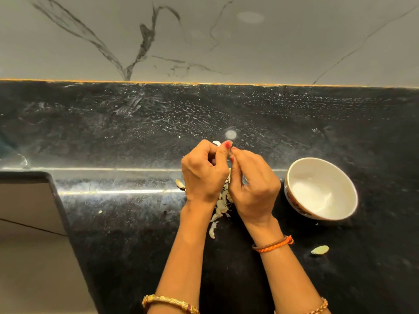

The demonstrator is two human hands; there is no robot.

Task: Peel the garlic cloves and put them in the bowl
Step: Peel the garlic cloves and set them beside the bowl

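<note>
Hands met above a black speckled countertop (136, 223), and we saw both working at one small thing. Our left hand (204, 175) was curled, its fingers bent inward; our right hand (254, 189) was curled too, red-nailed fingertips (227, 145) pinching at the same spot at the top. We took the thing pinched there for a garlic clove, but the fingers hid nearly all of it, so we could not tell how each hand gripped it. Garlic skins (217, 214) lay in a pale heap on the counter beneath the wrists, trailing toward 6 o'clock. A white bowl (294, 177) sat at 3 o'clock from the hands, near them but apart, with a dark pattern on its outer wall; its inside looked bare. A small green-yellow scrap (320, 249) lay at 5 o'clock. An orange braided band (274, 244) circled the right wrist. A grey veined wall (204, 41) rose at 12 o'clock. We could read no writing anywhere.
</note>
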